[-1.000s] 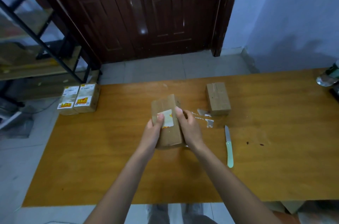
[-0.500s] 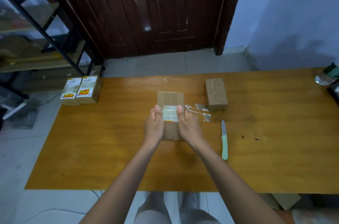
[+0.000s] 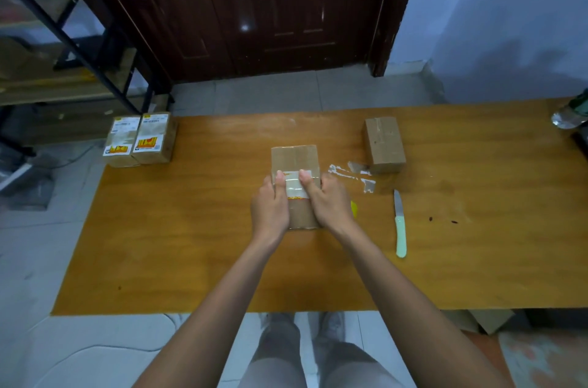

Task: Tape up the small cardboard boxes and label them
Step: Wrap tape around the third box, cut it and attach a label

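On box (image 3: 294, 161) | both thumbs press white-yellow label (image 3: 294, 185), print unreadable | fingers grip sides

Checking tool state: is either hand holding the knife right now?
No. The knife lies on the table, apart from both hands, while the left hand and right hand grip the box.

You get a single head-worn view, looking forward and steeply down over your forearms at the table (image 3: 197, 254). It sits close above the near edge, wide enough to catch the door (image 3: 254, 5) beyond and your legs below.
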`<action>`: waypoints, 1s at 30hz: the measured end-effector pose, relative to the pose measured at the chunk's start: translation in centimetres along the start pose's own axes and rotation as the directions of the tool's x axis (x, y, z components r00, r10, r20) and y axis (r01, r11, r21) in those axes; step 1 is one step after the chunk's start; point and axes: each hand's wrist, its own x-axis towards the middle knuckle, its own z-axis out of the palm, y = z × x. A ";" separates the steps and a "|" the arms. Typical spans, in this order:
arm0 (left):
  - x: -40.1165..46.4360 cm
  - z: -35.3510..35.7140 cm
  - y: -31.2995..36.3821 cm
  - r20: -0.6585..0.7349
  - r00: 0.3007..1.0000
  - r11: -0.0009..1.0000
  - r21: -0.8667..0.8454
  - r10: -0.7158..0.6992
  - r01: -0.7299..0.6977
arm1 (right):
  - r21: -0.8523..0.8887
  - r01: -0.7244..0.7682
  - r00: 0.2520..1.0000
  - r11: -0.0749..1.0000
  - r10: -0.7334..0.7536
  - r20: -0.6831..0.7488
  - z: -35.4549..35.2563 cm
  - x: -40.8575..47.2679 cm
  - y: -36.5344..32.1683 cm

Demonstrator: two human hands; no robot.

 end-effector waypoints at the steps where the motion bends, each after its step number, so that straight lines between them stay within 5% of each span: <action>1: 0.3 -0.4 -0.3 0.011 1.000 1.000 -0.005 -0.002 0.002 | 0.037 0.003 1.000 0.999 -0.004 0.027 0.0 0.0 -0.1; 8: 2.1 -3.1 -1.8 0.165 0.985 0.997 -0.059 -0.043 0.053 | 0.446 -0.250 0.908 0.859 0.048 0.416 -0.1 -0.1 -0.7; 13: 3.4 -5.5 -2.5 0.544 0.833 0.908 -0.291 -0.102 0.301 | 0.502 -0.327 0.928 0.801 0.173 0.329 1.5 -0.5 -1.7; 19: 3.8 -7.5 -3.5 0.607 0.792 0.866 -0.362 -0.062 0.346 | 0.326 -0.103 0.990 0.940 0.067 0.121 3.4 -1.2 -2.7; 26: 4.6 -9.4 -4.6 0.689 0.724 0.852 -0.360 -0.032 0.381 | 0.478 -0.290 0.900 0.829 0.067 0.430 2.4 -1.3 -2.3; 30: 4.3 -9.1 -3.7 0.649 0.759 0.862 -0.354 -0.054 0.364 | 0.548 -0.309 0.895 0.777 0.043 0.444 2.6 -1.7 -2.4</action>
